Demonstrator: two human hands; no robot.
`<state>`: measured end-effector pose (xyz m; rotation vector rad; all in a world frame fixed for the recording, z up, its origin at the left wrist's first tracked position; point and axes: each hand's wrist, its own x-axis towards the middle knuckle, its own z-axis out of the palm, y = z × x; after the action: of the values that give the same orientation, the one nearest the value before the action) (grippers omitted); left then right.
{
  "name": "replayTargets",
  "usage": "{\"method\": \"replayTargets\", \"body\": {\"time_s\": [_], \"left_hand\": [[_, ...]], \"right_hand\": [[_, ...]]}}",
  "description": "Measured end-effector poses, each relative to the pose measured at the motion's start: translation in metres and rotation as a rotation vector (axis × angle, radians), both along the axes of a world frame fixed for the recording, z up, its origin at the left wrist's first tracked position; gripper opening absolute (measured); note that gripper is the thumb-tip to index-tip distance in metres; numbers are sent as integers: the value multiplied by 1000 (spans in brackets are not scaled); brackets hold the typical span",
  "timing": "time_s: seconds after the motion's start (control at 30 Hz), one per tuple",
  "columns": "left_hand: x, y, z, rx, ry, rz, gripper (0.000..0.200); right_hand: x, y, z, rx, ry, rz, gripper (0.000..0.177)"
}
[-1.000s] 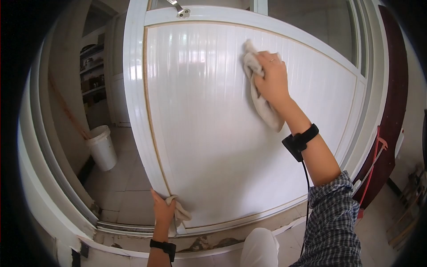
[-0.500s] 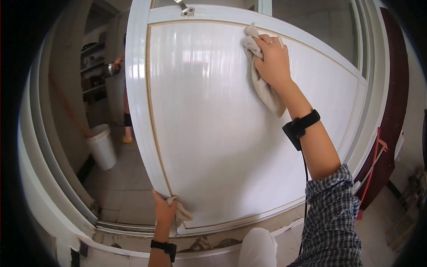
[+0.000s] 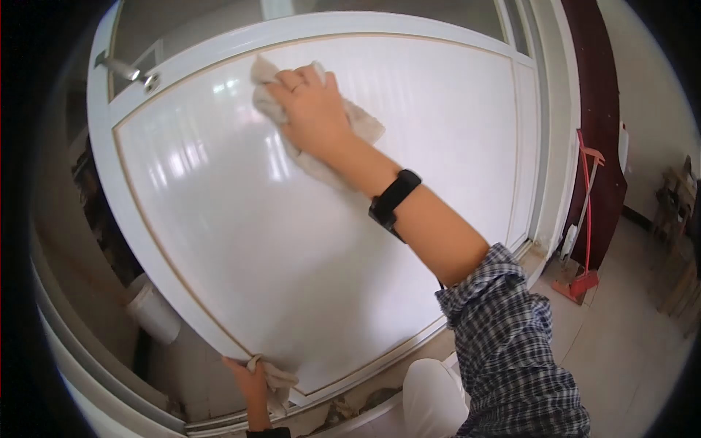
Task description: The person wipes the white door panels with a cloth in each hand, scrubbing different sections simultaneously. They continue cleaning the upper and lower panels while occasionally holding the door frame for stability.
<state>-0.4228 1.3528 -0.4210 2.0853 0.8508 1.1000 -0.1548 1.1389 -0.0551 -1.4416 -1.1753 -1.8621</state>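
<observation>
My right hand (image 3: pixel 312 109) is closed on a pale grey cloth (image 3: pixel 361 123) and presses it against the upper part of a white door panel (image 3: pixel 241 248). A black strap with a small device circles the right wrist. Low on the door's left edge, my left hand (image 3: pixel 248 383) grips the frame with a second cloth (image 3: pixel 279 376) bunched in it. Part of that hand is hidden behind the cloth and the frame. A metal door handle (image 3: pixel 131 71) sticks out at the upper left of the door.
Through the gap on the left stands a white bucket (image 3: pixel 155 312). To the right, a red broom and dustpan (image 3: pixel 584 281) lean by a dark red board (image 3: pixel 595 109). My knee (image 3: pixel 432 390) is close to the door's lower edge. Wooden furniture (image 3: pixel 683 212) stands far right.
My right hand has moved the cloth leftward across the panel. The view has tilted and shifted right, and the person behind the door is no longer visible. My left hand stays at the lower corner.
</observation>
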Motion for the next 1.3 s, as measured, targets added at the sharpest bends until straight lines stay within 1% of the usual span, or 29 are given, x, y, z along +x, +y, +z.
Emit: {"method": "replayTargets", "body": {"time_s": [0.03, 0.13, 0.2, 0.23, 0.33, 0.4, 0.43, 0.5, 0.53, 0.57, 0.6, 0.63, 0.73, 0.83, 0.87, 0.9, 0.93, 1.03, 1.07, 1.1, 1.13, 1.17, 1.2, 1.23, 1.3], "left_hand": [[1, 1, -4, 35, -15, 11, 89], [2, 3, -1, 0, -9, -10, 89], [1, 24, -24, 108, 17, 30, 88], [4, 26, -24, 161, 31, 51, 88], [2, 22, -13, 92, -8, 13, 90], [2, 50, -33, 71, -43, 8, 90], [3, 58, -35, 62, -64, 9, 90], [-7, 65, -38, 79, -13, 16, 89], [-9, 56, -22, 92, 11, 20, 89], [-15, 45, -7, 121, 69, 21, 84], [-17, 10, 25, 148, 125, 20, 81], [-17, -8, 44, 172, 178, 21, 80], [-26, 2, 54, 194, 215, 23, 88], [-38, -1, 77, 149, 272, 93, 83], [-42, 22, 64, 156, 185, 62, 81], [-64, 66, 49, 156, 105, 39, 82], [-68, 86, 35, 160, 15, 10, 85], [-70, 83, 37, 198, 15, 34, 81], [-67, 54, 67, 142, 175, 59, 82], [-66, 5, 117, 81, 337, 87, 85], [-66, -20, 144, 18, 494, 115, 89], [-69, -2, 126, 79, 396, 108, 86], [-71, 29, 92, 137, 298, 106, 83], [-69, 43, 65, 197, 197, 104, 82], [-60, 32, 72, 120, 150, 108, 84]], "right_hand": [[3, -4, -3, -11, -16, 8, 37], [12, -17, -14, 72, -10, 137, 38], [20, -23, -17, 84, 6, 131, 38], [24, -27, -18, 89, 16, 128, 39], [31, -32, -19, 138, 2, 115, 36], [33, -32, -21, 158, 17, 100, 36], [35, -33, -19, 170, 21, 95, 36], [38, -34, -20, 204, 22, 111, 36], [40, -38, -20, 226, 22, 119, 36], [42, -41, -22, 232, 52, 121, 37], [44, -45, -23, 235, 81, 122, 38], [46, -48, -24, 236, 108, 124, 39], [49, -52, -24, 314, 117, 130, 43], [51, -57, -18, 349, 184, 126, 49], [50, -57, -16, 353, 191, 123, 49], [37, -50, -3, 351, 206, 128, 49], [35, -49, 0, 353, 210, 128, 49], [33, -47, -1, 341, 231, 132, 49], [34, -47, -2, 348, 225, 135, 48], [36, -46, -3, 352, 220, 143, 47], [37, -44, -2, 356, 211, 153, 47], [37, -42, -2, 355, 226, 135, 47], [38, -42, -4, 351, 241, 120, 47], [43, -44, -8, 347, 252, 105, 47], [43, -44, -9, 385, 265, 112, 45]]}}
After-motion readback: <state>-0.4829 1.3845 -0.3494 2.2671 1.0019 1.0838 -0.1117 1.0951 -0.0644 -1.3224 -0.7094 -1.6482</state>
